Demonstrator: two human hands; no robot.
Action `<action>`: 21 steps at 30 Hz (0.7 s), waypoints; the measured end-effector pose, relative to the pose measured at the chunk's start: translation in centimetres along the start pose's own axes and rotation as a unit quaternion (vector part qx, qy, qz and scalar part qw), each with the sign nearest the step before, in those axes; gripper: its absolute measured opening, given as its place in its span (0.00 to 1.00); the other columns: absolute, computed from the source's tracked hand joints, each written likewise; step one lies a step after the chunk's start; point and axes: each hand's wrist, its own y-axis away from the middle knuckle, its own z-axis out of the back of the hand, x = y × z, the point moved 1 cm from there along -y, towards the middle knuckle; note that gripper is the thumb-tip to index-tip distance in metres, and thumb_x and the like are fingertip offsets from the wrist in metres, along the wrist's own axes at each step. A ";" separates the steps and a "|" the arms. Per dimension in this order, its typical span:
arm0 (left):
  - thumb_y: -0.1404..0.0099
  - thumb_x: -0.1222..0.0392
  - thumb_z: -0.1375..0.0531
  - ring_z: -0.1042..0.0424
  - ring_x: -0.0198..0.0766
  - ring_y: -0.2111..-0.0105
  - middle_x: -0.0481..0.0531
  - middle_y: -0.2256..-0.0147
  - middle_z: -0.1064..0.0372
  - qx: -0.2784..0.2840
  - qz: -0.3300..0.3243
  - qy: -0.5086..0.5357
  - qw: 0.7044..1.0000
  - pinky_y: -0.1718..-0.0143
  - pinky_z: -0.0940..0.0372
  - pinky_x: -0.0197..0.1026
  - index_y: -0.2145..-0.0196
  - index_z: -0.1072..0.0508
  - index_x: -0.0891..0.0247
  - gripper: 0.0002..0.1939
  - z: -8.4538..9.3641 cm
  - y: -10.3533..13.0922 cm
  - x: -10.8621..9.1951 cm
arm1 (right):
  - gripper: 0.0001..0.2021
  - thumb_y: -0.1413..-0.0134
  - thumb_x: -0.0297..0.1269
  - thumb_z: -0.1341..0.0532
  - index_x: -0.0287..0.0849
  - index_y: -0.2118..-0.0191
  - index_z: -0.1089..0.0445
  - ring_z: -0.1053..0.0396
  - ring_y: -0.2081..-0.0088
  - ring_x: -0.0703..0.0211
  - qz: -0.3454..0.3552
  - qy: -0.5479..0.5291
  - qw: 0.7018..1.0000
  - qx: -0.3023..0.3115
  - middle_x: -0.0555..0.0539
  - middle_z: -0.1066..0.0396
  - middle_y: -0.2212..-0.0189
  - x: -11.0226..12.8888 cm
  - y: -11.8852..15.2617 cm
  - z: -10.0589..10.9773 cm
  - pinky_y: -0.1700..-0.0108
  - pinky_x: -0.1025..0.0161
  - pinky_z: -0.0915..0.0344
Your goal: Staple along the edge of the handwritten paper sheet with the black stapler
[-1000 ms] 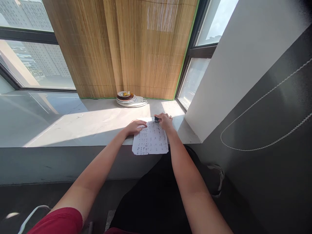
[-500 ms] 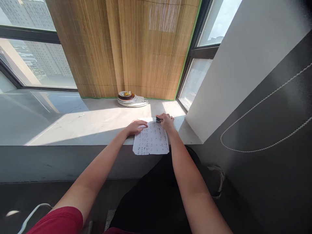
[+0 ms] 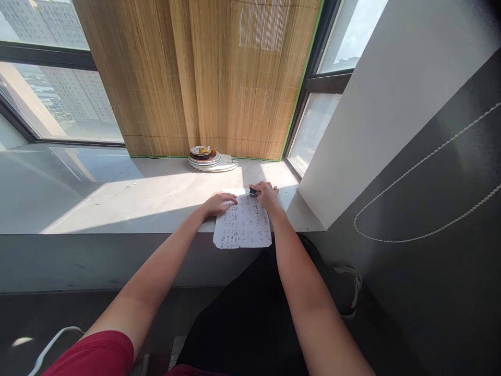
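Observation:
A sheet of paper (image 3: 242, 224) covered in rows of dark handwriting lies on the windowsill, its near end jutting past the front edge. My left hand (image 3: 219, 204) rests flat on the paper's left side with fingers stretched out. At the far edge of the sheet, my right hand (image 3: 266, 194) is closed around a small black stapler (image 3: 253, 191). Only the stapler's front end shows at the paper; the rest is hidden in my fingers.
A stack of plates (image 3: 207, 161) stands on the pale windowsill (image 3: 164, 190) against the bamboo blind (image 3: 235, 94). A white wall column (image 3: 336, 156) closes off the right side. A beaded cord (image 3: 391, 241) hangs in a loop on the right.
My right hand and the stapler have shifted very slightly left along the far edge of the paper. My left hand stays in place.

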 end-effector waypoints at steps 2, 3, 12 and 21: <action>0.40 0.67 0.43 0.27 0.50 0.37 0.51 0.38 0.24 0.001 0.000 0.001 1.000 0.31 0.35 0.55 0.51 0.16 0.55 0.23 0.0 0.0 0.0 | 0.30 0.32 0.22 0.49 0.59 0.38 0.22 0.35 0.40 0.45 -0.001 -0.001 1.000 0.002 0.45 0.25 0.44 0.0 0.1 0.1 0.33 0.37 0.50; 0.39 0.67 0.43 0.27 0.49 0.37 0.51 0.38 0.24 0.002 0.000 -0.001 1.000 0.31 0.35 0.55 0.51 0.16 0.55 0.23 0.0 0.0 0.1 | 0.30 0.32 0.22 0.49 0.59 0.38 0.22 0.35 0.41 0.45 -0.001 -0.003 1.000 0.003 0.44 0.25 0.44 0.0 0.1 0.1 0.33 0.37 0.50; 0.36 0.67 0.43 0.27 0.48 0.36 0.50 0.38 0.24 0.008 -0.001 -0.021 1.000 0.31 0.35 0.54 0.50 0.16 0.54 0.22 -0.1 0.0 0.2 | 0.26 0.30 0.26 0.49 0.57 0.38 0.22 0.35 0.41 0.44 0.002 -0.008 1.000 -0.003 0.43 0.26 0.45 -0.2 0.2 0.0 0.35 0.39 0.48; 0.37 0.68 0.43 0.27 0.48 0.37 0.51 0.38 0.24 0.007 -0.007 -0.015 1.000 0.31 0.36 0.53 0.50 0.16 0.55 0.22 0.0 -0.1 0.1 | 0.28 0.31 0.24 0.49 0.56 0.37 0.23 0.35 0.42 0.45 -0.023 -0.003 1.000 0.006 0.43 0.26 0.45 0.9 0.5 0.5 0.33 0.39 0.51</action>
